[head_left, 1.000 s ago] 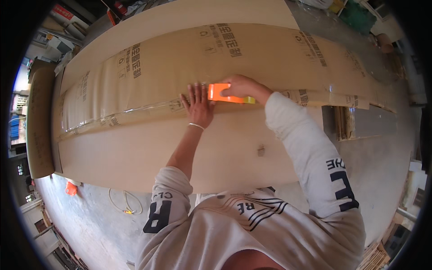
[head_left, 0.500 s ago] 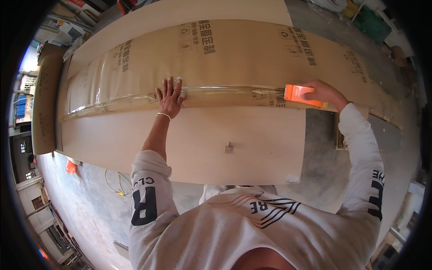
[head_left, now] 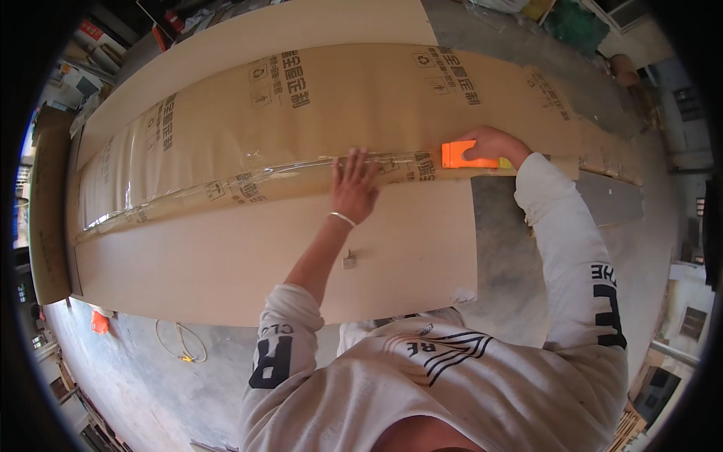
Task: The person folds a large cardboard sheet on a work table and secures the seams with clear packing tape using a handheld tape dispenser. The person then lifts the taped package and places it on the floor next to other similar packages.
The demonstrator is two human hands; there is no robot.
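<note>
A long package in printed brown cardboard (head_left: 361,98) lies across the board in front of me. Clear tape (head_left: 301,165) runs along its near edge, shiny and a little wrinkled. My left hand (head_left: 355,184) rests on that taped edge, fingers stretched out, holding nothing; a pale band circles the wrist. Farther right, my right hand (head_left: 497,145) is wrapped round an orange tape dispenser (head_left: 458,154) with a yellow part at its lower end. The dispenser sits against the package's near edge, at the right part of the tape line.
Under the package is a large pale board (head_left: 407,256), with a small block-like object (head_left: 349,261) on it. At the far left stands a brown cardboard roll (head_left: 50,203). A looped hose (head_left: 181,343) and an orange bag (head_left: 99,322) lie on the concrete floor.
My left hand has slid right along the taped edge, nearer the dispenser. The view has shifted, and my right hand still grips the dispenser at the package's right part.
</note>
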